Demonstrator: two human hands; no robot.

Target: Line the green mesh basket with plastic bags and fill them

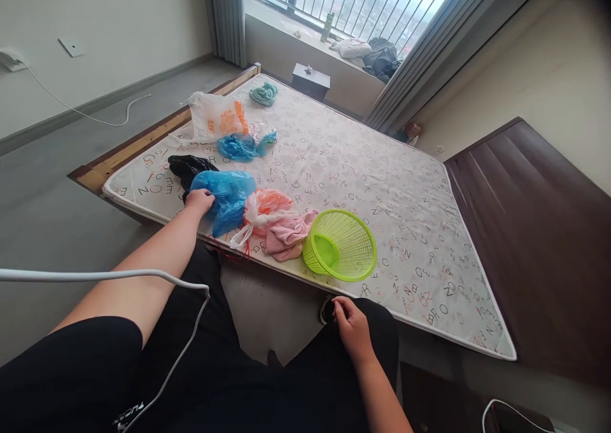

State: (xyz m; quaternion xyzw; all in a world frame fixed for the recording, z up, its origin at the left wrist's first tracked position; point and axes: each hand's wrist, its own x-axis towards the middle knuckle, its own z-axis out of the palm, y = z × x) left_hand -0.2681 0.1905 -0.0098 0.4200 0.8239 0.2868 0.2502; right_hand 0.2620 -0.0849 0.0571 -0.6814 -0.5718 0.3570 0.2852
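My left hand [199, 202] is closed on the edge of a blue plastic bag [226, 194] near the front edge of the mattress. Behind that bag lies a crumpled black plastic bag [191, 165]. To its right, a white and orange plastic bag [267, 207] touches a pink cloth [287, 235]. Beside the cloth, a lime-green mesh basket [351, 245] lies tipped, its mouth facing right. My right hand [352, 328] rests over my right knee with its fingers curled together, and I see nothing in it.
The lettered mattress [401, 229] spans the bed frame. Farther back lie a second blue bag [238, 146], a white bag with orange print [219, 118] and a teal cloth [263, 93]. A white cable [191, 284] crosses my left arm. A dark headboard [534, 229] stands right.
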